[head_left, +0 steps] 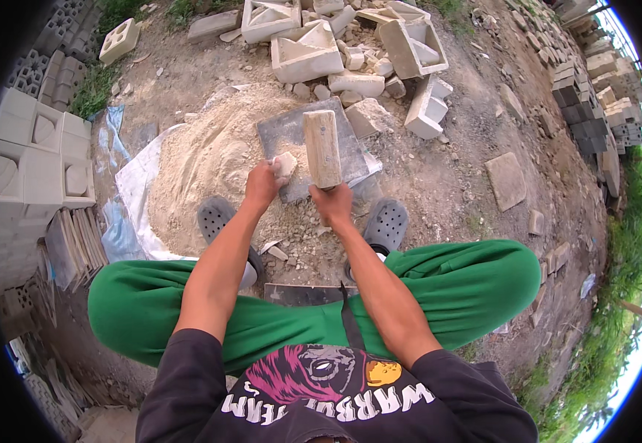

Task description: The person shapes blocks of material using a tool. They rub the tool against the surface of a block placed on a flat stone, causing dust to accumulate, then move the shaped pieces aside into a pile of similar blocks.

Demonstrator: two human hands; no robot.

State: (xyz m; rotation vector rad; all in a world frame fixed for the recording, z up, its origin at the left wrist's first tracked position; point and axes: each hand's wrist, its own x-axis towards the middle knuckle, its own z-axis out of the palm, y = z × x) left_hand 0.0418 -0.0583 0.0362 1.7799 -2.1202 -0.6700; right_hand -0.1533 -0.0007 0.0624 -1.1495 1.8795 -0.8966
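In my right hand (330,203) is a wooden mallet (322,148), a thick pale block pointing away from me. The fingers wrap round its near end, which they hide. My left hand (263,184) pinches a pale chunk of broken block (285,163) just left of the mallet. Both hands are over a dark flat slab (345,140) on the ground, partly dusted with pale powder. A heap of pale crushed powder (214,151) lies left of the slab, on a white sheet (138,176).
Broken pale blocks (308,55) and rubble are piled beyond the slab. Stacks of pale blocks (44,151) stand at left, grey blocks (581,107) at far right. A flat stone (506,181) lies on the dirt to the right. My shoes (386,224) flank the work spot.
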